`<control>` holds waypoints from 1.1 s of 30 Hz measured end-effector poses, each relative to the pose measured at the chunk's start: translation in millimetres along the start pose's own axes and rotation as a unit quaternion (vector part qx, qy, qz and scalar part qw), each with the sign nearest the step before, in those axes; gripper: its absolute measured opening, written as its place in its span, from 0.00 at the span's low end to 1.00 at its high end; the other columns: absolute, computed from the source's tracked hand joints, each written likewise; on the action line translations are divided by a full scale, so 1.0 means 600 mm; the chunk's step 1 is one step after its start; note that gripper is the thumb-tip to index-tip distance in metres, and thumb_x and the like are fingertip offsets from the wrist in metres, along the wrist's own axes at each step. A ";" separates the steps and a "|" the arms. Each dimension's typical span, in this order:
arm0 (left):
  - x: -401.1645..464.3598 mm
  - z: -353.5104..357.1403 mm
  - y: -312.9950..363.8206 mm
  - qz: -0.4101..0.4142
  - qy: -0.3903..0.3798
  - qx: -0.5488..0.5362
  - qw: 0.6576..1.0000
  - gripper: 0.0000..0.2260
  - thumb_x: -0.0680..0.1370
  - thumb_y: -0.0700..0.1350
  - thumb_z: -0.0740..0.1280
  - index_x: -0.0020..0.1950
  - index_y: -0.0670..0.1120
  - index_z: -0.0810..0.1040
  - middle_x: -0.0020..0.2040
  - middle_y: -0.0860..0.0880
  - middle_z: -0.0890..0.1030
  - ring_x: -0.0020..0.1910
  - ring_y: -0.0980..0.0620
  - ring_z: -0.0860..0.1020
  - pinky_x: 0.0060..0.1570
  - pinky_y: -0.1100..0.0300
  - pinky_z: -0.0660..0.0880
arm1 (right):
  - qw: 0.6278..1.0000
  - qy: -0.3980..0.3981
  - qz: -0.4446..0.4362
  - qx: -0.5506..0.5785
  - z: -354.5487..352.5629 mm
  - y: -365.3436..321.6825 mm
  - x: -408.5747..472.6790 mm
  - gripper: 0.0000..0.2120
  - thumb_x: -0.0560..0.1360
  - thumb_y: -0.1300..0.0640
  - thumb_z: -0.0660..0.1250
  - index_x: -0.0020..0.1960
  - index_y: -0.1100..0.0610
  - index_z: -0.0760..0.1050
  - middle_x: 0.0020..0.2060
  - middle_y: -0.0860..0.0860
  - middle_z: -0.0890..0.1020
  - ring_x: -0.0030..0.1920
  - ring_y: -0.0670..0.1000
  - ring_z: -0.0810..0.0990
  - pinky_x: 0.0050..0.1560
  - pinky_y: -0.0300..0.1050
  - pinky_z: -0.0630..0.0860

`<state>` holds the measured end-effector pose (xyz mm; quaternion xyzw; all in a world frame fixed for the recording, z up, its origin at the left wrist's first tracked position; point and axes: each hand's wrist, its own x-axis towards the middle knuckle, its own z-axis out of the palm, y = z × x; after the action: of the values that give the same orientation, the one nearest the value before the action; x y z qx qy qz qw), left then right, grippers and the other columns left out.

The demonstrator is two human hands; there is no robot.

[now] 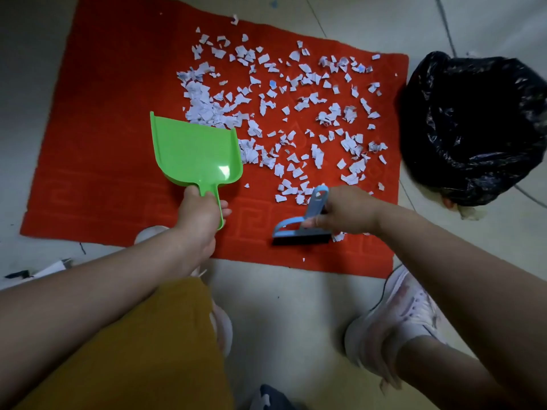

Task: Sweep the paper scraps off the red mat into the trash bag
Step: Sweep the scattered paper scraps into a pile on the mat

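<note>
A red mat (pixel 112 119) lies on the pale floor, its middle and right half strewn with several white paper scraps (pixel 296 108). My left hand (pixel 199 216) grips the handle of a green dustpan (pixel 192 152), whose open mouth points up-left beside the scraps and holds nothing. My right hand (pixel 346 210) grips a small blue brush (pixel 305 224) with black bristles, set down on the mat's near edge beside a few scraps. A black trash bag (pixel 473 128) stands open on the floor just right of the mat.
My two feet in pale sneakers (pixel 393 321) stand on the floor close to the mat's near edge, and a mustard trouser leg fills the lower left. A pen and some paper (pixel 44 270) lie on the floor at the left.
</note>
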<state>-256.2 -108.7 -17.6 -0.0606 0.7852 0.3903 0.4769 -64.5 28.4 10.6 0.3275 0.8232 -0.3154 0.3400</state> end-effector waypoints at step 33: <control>-0.017 0.043 -0.007 0.044 -0.002 -0.003 0.999 0.12 0.83 0.42 0.50 0.64 0.47 0.66 0.53 0.43 0.77 0.43 0.52 0.78 0.57 0.51 0.75 | 0.942 0.283 0.093 0.152 -0.004 -0.003 -0.014 0.19 0.75 0.39 0.62 0.55 0.52 0.80 0.35 0.54 0.81 0.33 0.52 0.77 0.35 0.47 0.73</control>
<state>-230.9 -97.2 -17.8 -0.0267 0.7852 0.4134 0.4602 -62.2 26.5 19.3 0.5264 0.7933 -0.2984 0.0669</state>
